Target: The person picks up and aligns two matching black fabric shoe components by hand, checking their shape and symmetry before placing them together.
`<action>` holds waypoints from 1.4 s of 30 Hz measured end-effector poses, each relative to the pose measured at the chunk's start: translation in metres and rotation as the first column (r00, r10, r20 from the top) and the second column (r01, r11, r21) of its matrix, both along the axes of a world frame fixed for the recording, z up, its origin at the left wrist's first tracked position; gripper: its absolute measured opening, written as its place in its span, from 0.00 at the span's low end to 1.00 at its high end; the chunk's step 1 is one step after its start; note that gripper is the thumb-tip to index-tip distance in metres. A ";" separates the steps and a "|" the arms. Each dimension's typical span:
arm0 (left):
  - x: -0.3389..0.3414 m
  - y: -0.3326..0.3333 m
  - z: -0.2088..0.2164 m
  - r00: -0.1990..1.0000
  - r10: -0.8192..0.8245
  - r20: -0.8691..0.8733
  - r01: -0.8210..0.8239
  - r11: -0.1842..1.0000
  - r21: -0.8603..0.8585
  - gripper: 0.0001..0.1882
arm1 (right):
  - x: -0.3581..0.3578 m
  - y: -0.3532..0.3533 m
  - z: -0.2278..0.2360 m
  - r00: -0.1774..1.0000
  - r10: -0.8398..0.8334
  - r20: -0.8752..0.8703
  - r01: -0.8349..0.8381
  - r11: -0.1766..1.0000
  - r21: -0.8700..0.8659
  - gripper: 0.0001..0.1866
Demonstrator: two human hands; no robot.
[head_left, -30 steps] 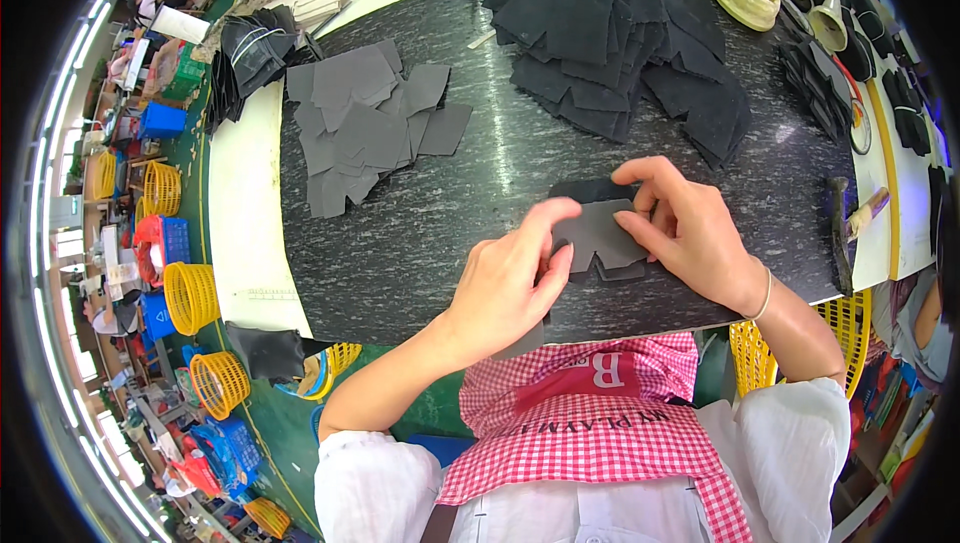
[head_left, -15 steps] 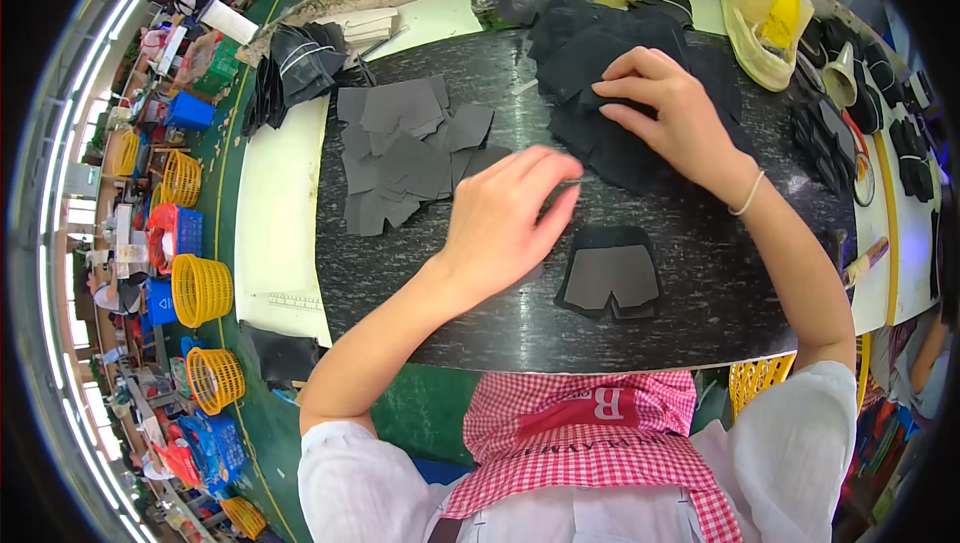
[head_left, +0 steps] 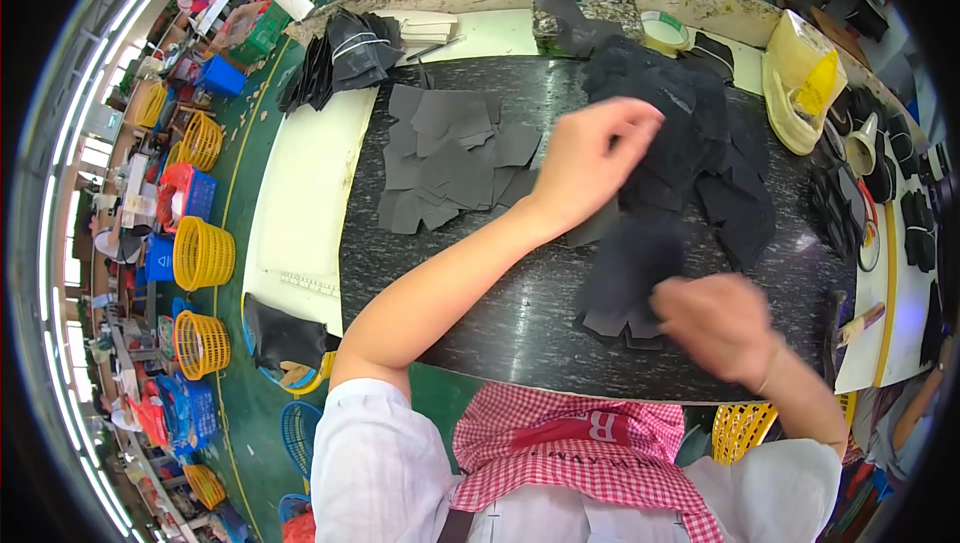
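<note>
My right hand (head_left: pixel 715 328), smeared by motion, has its fingers closed at the edge of a black cut piece (head_left: pixel 635 258). That piece is blurred and lies over a smaller grey notched piece (head_left: pixel 620 328), whose lower edge shows. Over the left side of a heap of black cut pieces (head_left: pixel 735 193) is my left hand (head_left: pixel 600 158), its fingers curled together; whatever they hold is hidden. Under its wrist a corner of a dark grey piece shows. Left of it, a loose pile of grey cut pieces (head_left: pixel 460 158) lies on the dark board (head_left: pixel 480 333).
Tied black bundles (head_left: pixel 365 48) stand at the back left. A speckled block (head_left: pixel 590 23), a tape roll (head_left: pixel 664 31) and a cream container with a yellow insert (head_left: pixel 800 83) line the back. At right are scissors (head_left: pixel 868 233) and a brush (head_left: pixel 862 325). Yellow baskets (head_left: pixel 205 251) stand on the floor.
My right hand has come from the black heap toward me, bringing a black piece over the grey one. My left hand has moved right and away from me, to the heap.
</note>
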State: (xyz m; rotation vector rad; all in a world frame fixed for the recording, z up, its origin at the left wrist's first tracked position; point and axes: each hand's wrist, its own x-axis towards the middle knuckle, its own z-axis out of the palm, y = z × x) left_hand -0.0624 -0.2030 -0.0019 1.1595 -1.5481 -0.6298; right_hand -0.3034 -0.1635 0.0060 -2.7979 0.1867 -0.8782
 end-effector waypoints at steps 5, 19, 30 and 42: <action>-0.016 0.032 0.033 0.740 -0.105 -0.664 0.257 0.957 0.135 0.17 | 0.017 -0.001 0.015 0.975 -0.221 0.023 0.193 0.893 0.407 0.21; 0.007 0.117 0.023 0.921 -0.155 -0.357 0.251 0.937 0.241 0.26 | 0.046 0.009 0.009 0.928 -0.342 0.148 -0.179 -0.061 0.982 0.10; 0.012 0.108 0.001 0.979 -0.159 -0.128 0.204 0.771 0.603 0.27 | 0.034 0.035 -0.011 0.934 -0.339 -0.110 0.309 0.618 0.723 0.11; 0.028 0.105 -0.011 0.676 0.047 0.735 0.184 0.955 -0.231 0.20 | 0.028 0.015 0.014 0.930 -0.169 -0.327 0.262 0.927 0.266 0.15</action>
